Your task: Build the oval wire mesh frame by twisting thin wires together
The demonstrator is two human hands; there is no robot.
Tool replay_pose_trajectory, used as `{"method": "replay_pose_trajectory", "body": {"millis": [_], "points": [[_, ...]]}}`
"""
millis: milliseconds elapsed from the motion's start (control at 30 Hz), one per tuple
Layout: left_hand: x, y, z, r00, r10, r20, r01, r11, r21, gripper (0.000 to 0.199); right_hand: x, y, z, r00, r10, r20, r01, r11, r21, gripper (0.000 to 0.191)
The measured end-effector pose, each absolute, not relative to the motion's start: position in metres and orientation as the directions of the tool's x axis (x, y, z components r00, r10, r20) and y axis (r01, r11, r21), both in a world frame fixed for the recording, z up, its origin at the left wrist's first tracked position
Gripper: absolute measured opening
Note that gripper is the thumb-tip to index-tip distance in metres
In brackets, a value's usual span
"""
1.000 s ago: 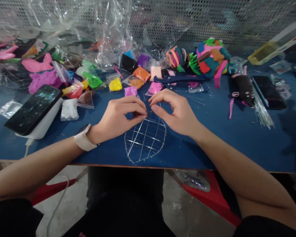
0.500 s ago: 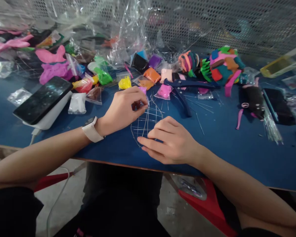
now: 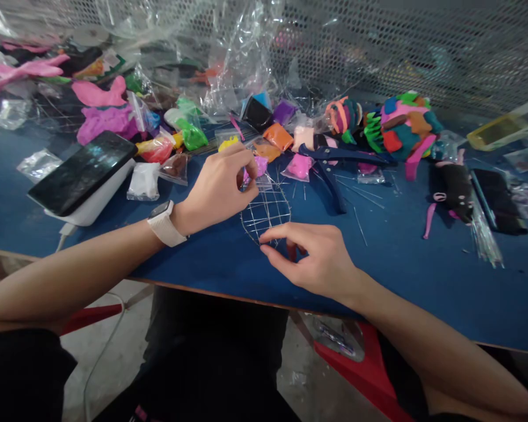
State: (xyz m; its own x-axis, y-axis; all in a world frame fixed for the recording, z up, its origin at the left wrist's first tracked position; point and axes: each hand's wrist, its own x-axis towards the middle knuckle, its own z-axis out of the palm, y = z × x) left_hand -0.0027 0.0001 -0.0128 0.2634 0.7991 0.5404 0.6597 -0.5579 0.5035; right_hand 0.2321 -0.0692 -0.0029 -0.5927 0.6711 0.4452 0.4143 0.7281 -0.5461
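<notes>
An oval wire frame (image 3: pixel 267 212) with a grid of thin crossing wires is between my hands, just over the blue table. My left hand (image 3: pixel 224 183), a watch on its wrist, is closed in a pinch at the frame's upper left edge; its fingertips partly hide the wire there. With thumb and forefinger, my right hand (image 3: pixel 319 255) pinches the frame's lower edge, the other fingers curled behind. Just beyond the frame lie bags of pink clay (image 3: pixel 299 167) and purple-pink clay (image 3: pixel 259 167).
Blue-handled pliers (image 3: pixel 334 176) lie right of the frame, beside loose wires (image 3: pixel 359 225). A phone (image 3: pixel 83 170) rests on a white block at left. Multicoloured clay models (image 3: pixel 407 126) and a black clay figure (image 3: pixel 454 187) stand at right. A mesh panel (image 3: pixel 378 47) rises behind.
My right hand has shifted slightly right, its fingers now in a narrower pinch at the frame's lower edge. My left hand stays near the upper edge. The whole view has shifted slightly.
</notes>
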Motion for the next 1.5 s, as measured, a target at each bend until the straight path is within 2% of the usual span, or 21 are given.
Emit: {"method": "replay_pose_trajectory", "body": {"millis": [67, 133, 367, 500, 667, 967, 1233, 1500], "points": [[-0.005, 0.002, -0.013, 0.261, 0.801, 0.54, 0.661, -0.555, 0.504, 0.018, 0.233, -0.067, -0.002, -0.583, 0.744, 0.325, 0.39, 0.608, -0.691, 0.009], [-0.006, 0.003, -0.014, 0.264, 0.794, 0.547, 0.66, -0.562, 0.499, 0.019, 0.233, -0.064, 0.0, -0.594, 0.762, 0.257, 0.362, 0.539, -0.761, 0.01], [-0.009, 0.005, -0.015, 0.31, 0.772, 0.555, 0.656, -0.596, 0.463, 0.021, 0.235, -0.06, -0.001, -0.569, 0.787, 0.241, 0.271, 0.455, -0.848, 0.009], [-0.008, 0.005, -0.016, 0.312, 0.775, 0.549, 0.661, -0.592, 0.461, 0.02, 0.234, -0.059, 0.0, -0.555, 0.821, 0.134, 0.25, 0.319, -0.914, 0.005], [-0.007, 0.003, -0.014, 0.311, 0.765, 0.564, 0.65, -0.604, 0.461, 0.02, 0.234, -0.056, -0.001, -0.581, 0.813, 0.05, 0.312, 0.279, -0.908, 0.012], [-0.009, 0.003, -0.013, 0.319, 0.77, 0.553, 0.642, -0.605, 0.471, 0.021, 0.233, -0.058, -0.005, -0.565, 0.825, 0.021, 0.4, 0.296, -0.867, 0.015], [-0.009, 0.002, -0.011, 0.313, 0.784, 0.535, 0.639, -0.591, 0.492, 0.019, 0.23, -0.063, -0.005, -0.498, 0.859, 0.121, 0.515, 0.406, -0.755, 0.003], [-0.009, 0.001, -0.011, 0.326, 0.782, 0.532, 0.644, -0.595, 0.48, 0.02, 0.228, -0.065, -0.009, -0.586, 0.799, 0.134, 0.512, 0.493, -0.704, 0.016]]}}
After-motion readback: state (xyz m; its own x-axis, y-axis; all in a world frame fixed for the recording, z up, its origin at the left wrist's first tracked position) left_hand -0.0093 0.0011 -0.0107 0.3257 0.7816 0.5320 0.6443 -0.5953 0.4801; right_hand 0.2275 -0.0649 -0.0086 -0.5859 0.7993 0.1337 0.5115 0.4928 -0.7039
